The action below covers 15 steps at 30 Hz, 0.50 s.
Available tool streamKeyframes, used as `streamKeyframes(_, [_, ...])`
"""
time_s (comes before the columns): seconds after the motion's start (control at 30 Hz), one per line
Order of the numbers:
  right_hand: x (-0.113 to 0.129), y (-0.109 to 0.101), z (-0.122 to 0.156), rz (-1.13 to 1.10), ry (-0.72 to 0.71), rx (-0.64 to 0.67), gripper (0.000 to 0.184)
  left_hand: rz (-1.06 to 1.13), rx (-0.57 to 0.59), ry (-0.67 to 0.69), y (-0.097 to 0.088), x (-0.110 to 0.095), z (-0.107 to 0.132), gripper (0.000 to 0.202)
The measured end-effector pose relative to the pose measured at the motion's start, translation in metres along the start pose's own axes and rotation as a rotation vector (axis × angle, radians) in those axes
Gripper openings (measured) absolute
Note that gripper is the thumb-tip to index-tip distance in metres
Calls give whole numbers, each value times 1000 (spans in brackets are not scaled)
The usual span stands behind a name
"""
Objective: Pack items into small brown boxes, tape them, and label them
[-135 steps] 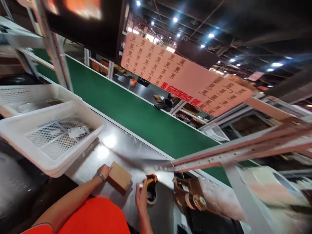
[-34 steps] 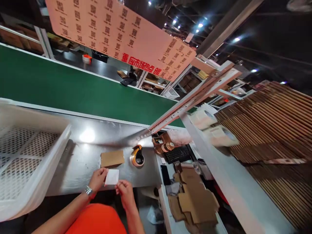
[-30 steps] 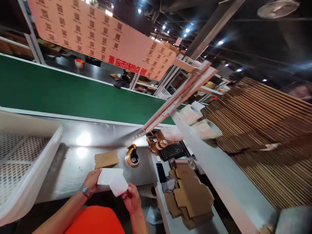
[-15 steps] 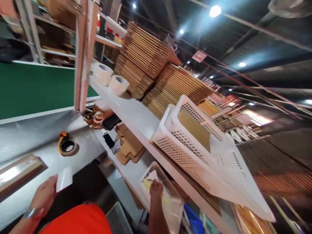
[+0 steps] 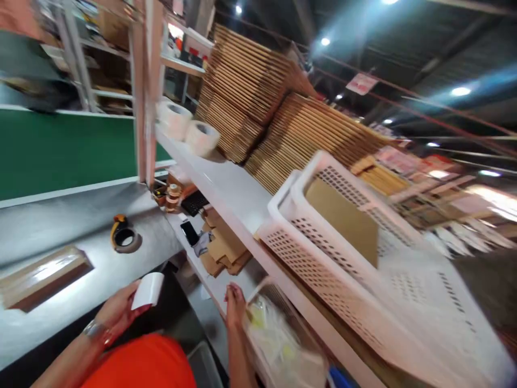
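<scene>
My left hand [image 5: 120,311] grips a white curved slip that looks like a paper label [image 5: 148,291], above the dark gap beside the metal table [image 5: 81,229]. My right hand [image 5: 235,299] is at the near edge of the lower shelf, just left of a white plastic basket [image 5: 254,345] holding pale and yellow packets. Its fingers are closed together, and blur hides whether anything is between them. On the table lie a taped cardboard box [image 5: 46,276] and a tape dispenser [image 5: 124,236] with an orange handle.
Large perforated white baskets [image 5: 319,253] stand on the upper shelf [image 5: 218,180], near stacks of flat cartons [image 5: 246,91] and tape rolls [image 5: 202,138]. The lower shelf holds folded cardboard [image 5: 226,242], a phone [image 5: 189,232] and a keyboard [image 5: 195,202]. A post [image 5: 145,97] rises at the table's corner.
My right hand has come out of the basket and moved left. My left hand, still gripping the white slip, has moved right and inward. The view has turned somewhat.
</scene>
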State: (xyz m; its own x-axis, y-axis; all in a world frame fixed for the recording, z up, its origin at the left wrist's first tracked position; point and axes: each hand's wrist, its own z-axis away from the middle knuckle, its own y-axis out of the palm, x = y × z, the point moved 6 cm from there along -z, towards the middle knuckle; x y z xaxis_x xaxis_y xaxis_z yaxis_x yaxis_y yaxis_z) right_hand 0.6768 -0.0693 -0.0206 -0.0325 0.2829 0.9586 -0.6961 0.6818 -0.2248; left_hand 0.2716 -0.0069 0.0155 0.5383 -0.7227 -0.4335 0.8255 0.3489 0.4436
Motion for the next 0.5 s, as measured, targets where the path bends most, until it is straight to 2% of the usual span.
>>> streamKeyframes(0.07, [-6, 98, 33, -61, 65, 312, 67, 71, 8, -119, 8, 2, 15, 18])
streamKeyframes(0.13, [-2, 189, 82, -222, 146, 679, 66, 176, 43, -171, 9, -4, 23, 16])
streamKeyframes(0.2, [10, 258, 130, -371, 253, 960, 56, 282, 62, -179, -4, -15, 25, 11])
streamKeyframes(0.27, [20, 308, 168, -382, 345, 1107, 49, 341, 59, -185, -31, -25, 23, 15])
streamKeyframes(0.33, [26, 346, 196, -293, 387, 1186, 49, 365, 41, -181, -66, -34, 19, 27])
streamKeyframes(0.43, [28, 393, 226, -198, 389, 1219, 48, 402, 65, -112, -122, -48, 15, 33])
streamKeyframes(0.5, [25, 421, 236, -151, 357, 1177, 47, 320, 19, 10, -163, -60, 11, 32])
